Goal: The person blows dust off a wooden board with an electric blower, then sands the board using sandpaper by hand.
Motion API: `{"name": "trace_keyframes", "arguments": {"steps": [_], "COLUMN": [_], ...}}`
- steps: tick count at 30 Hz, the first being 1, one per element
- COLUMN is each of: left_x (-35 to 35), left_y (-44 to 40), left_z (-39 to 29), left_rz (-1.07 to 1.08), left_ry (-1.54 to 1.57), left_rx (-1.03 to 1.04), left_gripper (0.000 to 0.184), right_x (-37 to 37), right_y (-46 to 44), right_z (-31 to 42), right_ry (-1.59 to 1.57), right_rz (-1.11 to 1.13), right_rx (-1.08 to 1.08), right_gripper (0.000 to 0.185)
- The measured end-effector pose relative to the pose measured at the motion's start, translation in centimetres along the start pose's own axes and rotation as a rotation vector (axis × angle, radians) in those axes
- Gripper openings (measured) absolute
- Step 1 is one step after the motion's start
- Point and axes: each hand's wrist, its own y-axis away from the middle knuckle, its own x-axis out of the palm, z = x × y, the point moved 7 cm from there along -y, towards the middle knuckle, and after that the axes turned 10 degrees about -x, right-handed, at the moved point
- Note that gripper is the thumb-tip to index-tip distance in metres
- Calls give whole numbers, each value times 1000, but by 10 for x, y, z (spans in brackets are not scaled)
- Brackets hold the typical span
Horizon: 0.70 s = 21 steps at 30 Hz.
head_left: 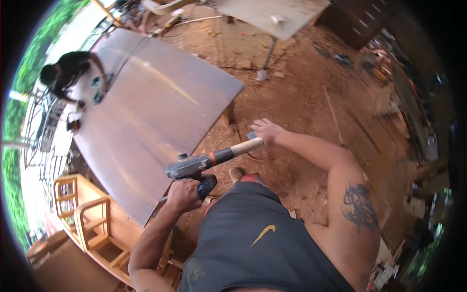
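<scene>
A dark blue and black handheld power tool [192,166] with an orange ring points up and to the right. My left hand [182,195] is wrapped round its grip. Its far end is a pale, rough-looking tube [247,146]. Beside the tip of that tube is my right hand [266,131], with its fingers stretched out and apart. A small blue-grey piece [251,135] shows at those fingers; whether they touch it I cannot tell. The tool's rear lies over the near edge of a large brown wooden panel [160,107].
Another person [73,68] bends over the panel's far left side, hands near small tools. A wooden frame with rounded armrests [92,214] stands lower left. A pale table [272,14] is at the top, a dark cabinet [357,19] at upper right. Shavings and wood pieces cover the ground.
</scene>
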Motion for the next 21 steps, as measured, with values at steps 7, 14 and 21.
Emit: {"name": "trace_keyframes", "arguments": {"steps": [7,14,21], "left_x": [13,13,43], "left_y": [24,84,183], "left_z": [55,177,311], "left_rz": [-37,-26,-228], "left_ry": [139,189,525], "left_rx": [-434,-976,-1225], "left_gripper": [37,60,43], "right_x": [15,100,140], "right_y": [20,51,86], "right_z": [-47,-45,-27], "right_ry": [-469,-547,-615], "right_rz": [-163,5,142], "right_rx": [464,665,814], "right_gripper": [22,31,38]}}
